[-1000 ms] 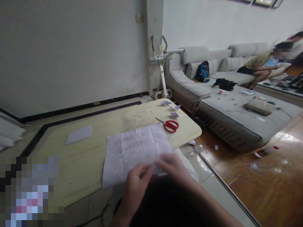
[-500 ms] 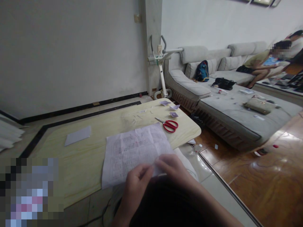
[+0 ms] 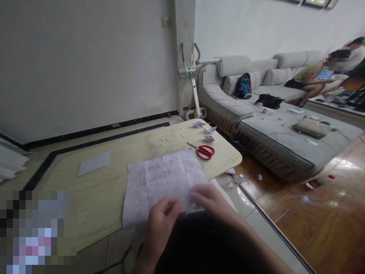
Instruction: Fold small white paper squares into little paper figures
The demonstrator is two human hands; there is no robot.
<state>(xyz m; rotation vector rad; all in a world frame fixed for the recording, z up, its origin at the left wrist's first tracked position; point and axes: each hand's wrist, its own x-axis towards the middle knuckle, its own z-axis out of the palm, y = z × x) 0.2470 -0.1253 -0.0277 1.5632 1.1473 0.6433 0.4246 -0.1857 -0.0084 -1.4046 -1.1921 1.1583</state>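
My left hand point(image 3: 164, 217) is closed in a pinch over the near edge of the table. My right hand point(image 3: 207, 197) faces it, fingers curled and a little smeared. Between the two is a small pale piece of paper point(image 3: 185, 201), blurred and partly hidden by the fingers. Beneath and beyond them lies a large creased printed sheet point(image 3: 162, 179), its near edge hanging over the table's front. Red-handled scissors point(image 3: 204, 152) rest just past the sheet's far right corner, pointing left. Several small folded purple papers point(image 3: 209, 138) sit behind the scissors.
The pale wooden table point(image 3: 105, 201) also carries a blank white sheet point(image 3: 94, 164) at left and thin paper scraps point(image 3: 168, 140) near the far edge. Beyond it stand white exercise equipment point(image 3: 194, 85) and a grey sofa point(image 3: 279, 140) with bags. People sit at far right.
My hands have drawn slightly apart, the left one shifting a little left and the paper between them showing more. Scissors, sheets and folded papers stay where they were.
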